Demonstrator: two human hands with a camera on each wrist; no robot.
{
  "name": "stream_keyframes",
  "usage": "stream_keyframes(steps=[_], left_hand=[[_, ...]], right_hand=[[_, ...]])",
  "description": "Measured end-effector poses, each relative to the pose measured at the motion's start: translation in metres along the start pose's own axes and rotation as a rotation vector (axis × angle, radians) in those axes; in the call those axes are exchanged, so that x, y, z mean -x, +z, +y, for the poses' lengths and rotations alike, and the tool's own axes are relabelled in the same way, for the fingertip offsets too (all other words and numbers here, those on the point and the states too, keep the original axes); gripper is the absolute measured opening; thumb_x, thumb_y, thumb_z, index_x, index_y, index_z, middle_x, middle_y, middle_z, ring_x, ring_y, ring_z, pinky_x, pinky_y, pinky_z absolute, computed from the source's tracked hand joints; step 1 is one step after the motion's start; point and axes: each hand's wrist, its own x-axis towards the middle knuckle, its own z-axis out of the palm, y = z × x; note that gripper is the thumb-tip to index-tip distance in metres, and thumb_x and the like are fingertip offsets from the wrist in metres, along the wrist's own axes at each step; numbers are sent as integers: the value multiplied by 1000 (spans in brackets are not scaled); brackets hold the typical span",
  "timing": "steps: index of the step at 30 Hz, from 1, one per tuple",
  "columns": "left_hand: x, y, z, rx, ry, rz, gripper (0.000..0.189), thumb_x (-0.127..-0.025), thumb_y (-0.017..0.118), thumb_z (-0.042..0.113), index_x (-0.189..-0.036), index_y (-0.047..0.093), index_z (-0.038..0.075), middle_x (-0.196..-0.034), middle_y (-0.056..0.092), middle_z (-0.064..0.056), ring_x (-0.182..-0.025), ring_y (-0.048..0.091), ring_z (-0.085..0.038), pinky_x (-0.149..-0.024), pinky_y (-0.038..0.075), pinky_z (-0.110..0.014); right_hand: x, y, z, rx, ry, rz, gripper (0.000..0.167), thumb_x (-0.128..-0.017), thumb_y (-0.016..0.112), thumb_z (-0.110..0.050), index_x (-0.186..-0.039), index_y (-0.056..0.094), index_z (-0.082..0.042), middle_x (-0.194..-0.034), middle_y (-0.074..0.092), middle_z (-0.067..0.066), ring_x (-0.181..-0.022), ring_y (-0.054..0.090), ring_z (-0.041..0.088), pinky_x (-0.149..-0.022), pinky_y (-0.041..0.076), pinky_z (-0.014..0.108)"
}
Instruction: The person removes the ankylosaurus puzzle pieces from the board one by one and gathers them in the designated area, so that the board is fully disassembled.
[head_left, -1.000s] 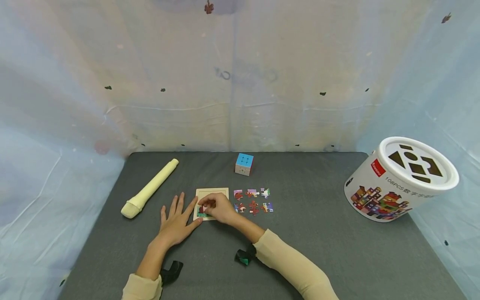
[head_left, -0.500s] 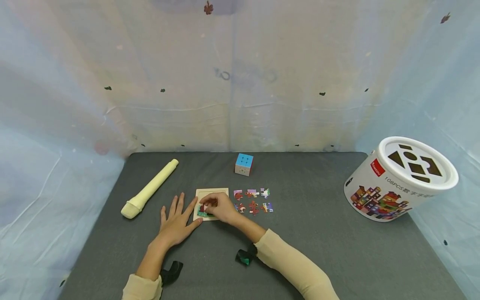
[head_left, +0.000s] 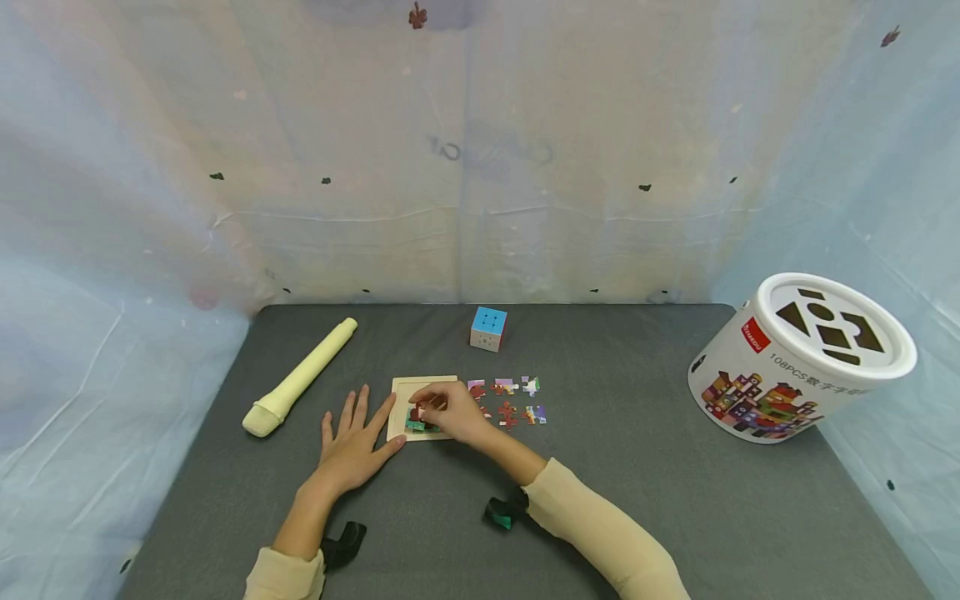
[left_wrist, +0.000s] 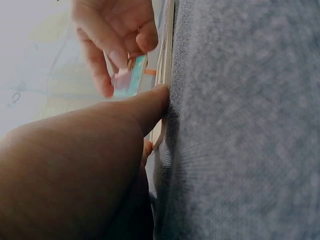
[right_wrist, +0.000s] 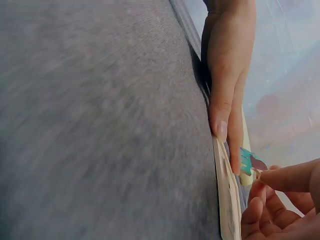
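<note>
My right hand [head_left: 459, 415] pinches a jigsaw piece [left_wrist: 129, 82] between thumb and fingertips, over a shallow wooden puzzle tray [head_left: 403, 387]. In the right wrist view the piece [right_wrist: 251, 161], green and dark red, is tilted and lifted off the tray; the right fingers cover part of it. My left hand [head_left: 351, 454] lies spread on the table, its thumb and a fingertip touching the tray's left side. Several loose jigsaw pieces [head_left: 507, 414] lie in two rows right of the tray, a few partly hidden behind the right hand.
A toy cube [head_left: 488, 328] with a blue top stands behind the tray. To the left lies a pale yellow, microphone-shaped object [head_left: 303, 375]. A large white tub [head_left: 780, 367] with shape holes in its lid stands far right. A pale curtain [head_left: 525, 167] hangs behind the table.
My right hand has moved slightly right, carrying the pinched jigsaw piece away from the tray's lower left corner. The left hand has stayed where it was.
</note>
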Motion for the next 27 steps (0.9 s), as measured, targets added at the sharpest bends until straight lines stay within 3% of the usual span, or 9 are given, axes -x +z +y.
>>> stream_keyframes(steps=[4,7,11,17,27], left_hand=[[0,0,0,7,7,8,76,-97,55,56,-158,30,18,-164,4,-27,-149,-2,-47,-109,-10,-71],[0,1,0,3,8,12,76,-97,55,56,-159,29,19,-164,5,-26,-149,-2,-47,-109,-11,-71],[0,1,-1,-7,11,15,77,-97,55,56,-159,28,20,-164,5,-26,-149,-2,-47,-109,-10,-71],[1,1,-1,-2,12,8,77,-97,55,56,-159,28,19,-164,4,-26,-149,-2,-47,-109,-10,-71],[1,0,1,-1,6,4,77,-97,55,56,-159,27,20,-164,4,-26,-150,-3,-46,-109,-12,-71]], right_hand=[[12,-12,-3,35,-6,-51,20,-90,64,10,-107,72,6,-91,70,15,-76,62,16,-65,50,22],[24,-24,-6,42,-11,-101,18,-91,64,8,-106,72,5,-89,69,13,-73,58,9,-64,48,22],[40,-39,-4,57,-12,-116,16,-91,63,8,-105,72,5,-88,67,11,-72,57,9,-62,49,24],[59,-57,5,103,25,-70,16,-90,64,9,-104,71,5,-87,66,9,-73,57,10,-63,49,24],[79,-60,9,167,33,-60,16,-89,65,10,-100,72,1,-84,67,5,-70,56,8,-62,49,22]])
